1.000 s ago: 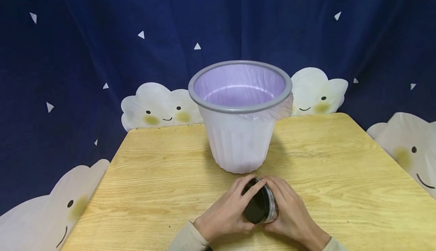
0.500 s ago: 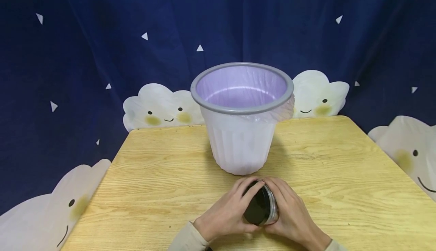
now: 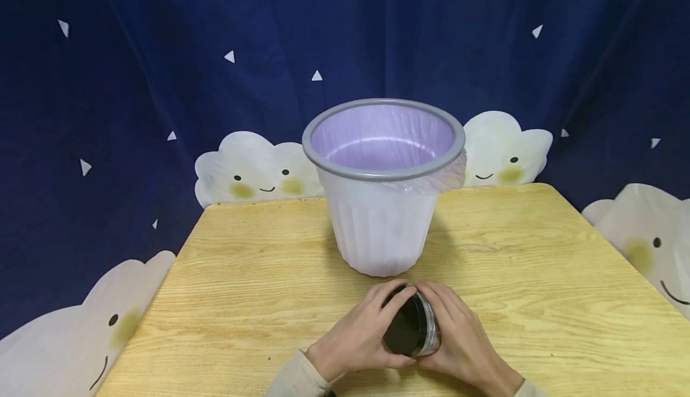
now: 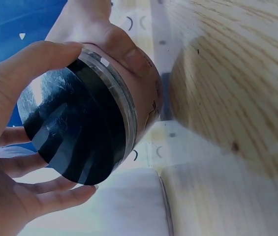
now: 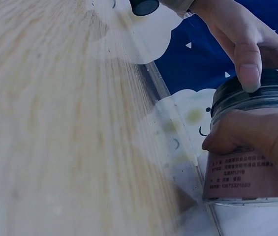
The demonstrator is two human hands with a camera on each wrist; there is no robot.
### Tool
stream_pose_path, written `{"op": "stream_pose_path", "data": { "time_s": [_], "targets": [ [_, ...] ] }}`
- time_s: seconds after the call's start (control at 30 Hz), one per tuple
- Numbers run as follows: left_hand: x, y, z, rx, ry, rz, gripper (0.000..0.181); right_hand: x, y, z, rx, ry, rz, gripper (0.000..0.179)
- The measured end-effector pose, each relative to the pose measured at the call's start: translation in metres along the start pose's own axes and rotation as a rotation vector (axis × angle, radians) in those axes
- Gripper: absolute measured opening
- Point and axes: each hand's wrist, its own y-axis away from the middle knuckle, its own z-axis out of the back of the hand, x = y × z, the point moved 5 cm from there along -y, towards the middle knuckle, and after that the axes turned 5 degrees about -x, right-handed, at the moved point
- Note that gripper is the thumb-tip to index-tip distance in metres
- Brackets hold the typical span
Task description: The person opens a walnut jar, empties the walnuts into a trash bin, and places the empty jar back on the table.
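Both hands hold a clear jar (image 3: 433, 331) with a black lid (image 3: 405, 328) over the near part of the table, tipped so the lid faces left. My left hand (image 3: 358, 337) spreads its curved fingers and thumb around the lid's edge. Around the jar's body, my right hand (image 3: 463, 337) wraps its fingers, with the thumb on the near side. In the right wrist view a pink label (image 5: 239, 177) with small dark print covers the body. The left wrist view shows the lid's glossy flat top (image 4: 70, 123) and the clear band beside it. The jar's contents are hidden.
Just beyond the hands stands a white ribbed trash bin (image 3: 380, 223) with a grey rim and a purple bag lining it. The wooden table (image 3: 232, 277) reaches back to a dark blue curtain (image 3: 259, 20) printed with clouds and triangles.
The head view has shifted slightly, so the bin appears a little lower and further right. Fingers of the left hand have moved slightly on the lid; both hands keep their hold on the jar.
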Motion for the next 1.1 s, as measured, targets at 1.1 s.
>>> {"op": "stream_pose_path", "data": {
  "time_s": [1.1],
  "targets": [
    [0.0017, 0.0001, -0.0024, 0.035, 0.06, 0.042, 0.117, -0.0001, -0.0016, 0.0015, 0.005, 0.008, -0.011, 0.118]
  ]
}}
